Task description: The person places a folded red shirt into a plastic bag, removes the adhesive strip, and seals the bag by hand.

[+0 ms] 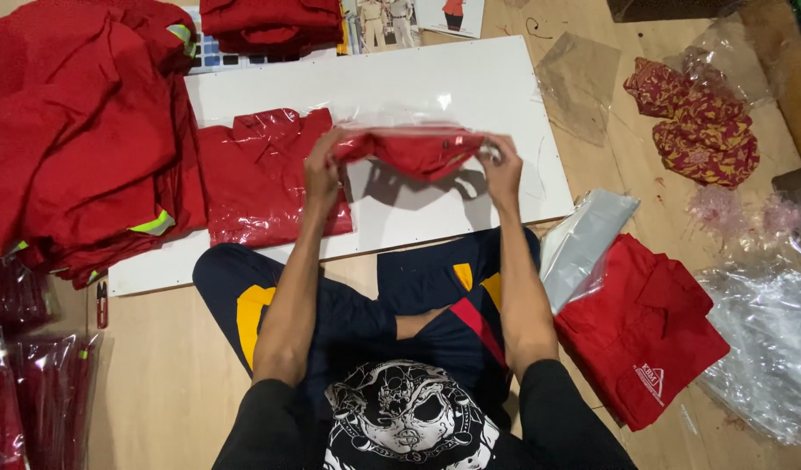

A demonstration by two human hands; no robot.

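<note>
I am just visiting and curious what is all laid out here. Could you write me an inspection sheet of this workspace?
Surface: white flat board on a wooden floor.
Job's things: folded red garment in a clear plastic bag, held up between both hands.
Clutter: bagged red shirt, pile of red clothes, folded red shirt, patterned red-yellow cloth, loose clear bags.
Grippers: left hand and right hand grip the bag's ends.
Cables: nothing seen.
Surroundings: printed pictures above the board.

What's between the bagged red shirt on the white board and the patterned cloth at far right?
Head view: the folded red garment in clear plastic held up by both hands, then bare white board and an empty clear bag.
</note>
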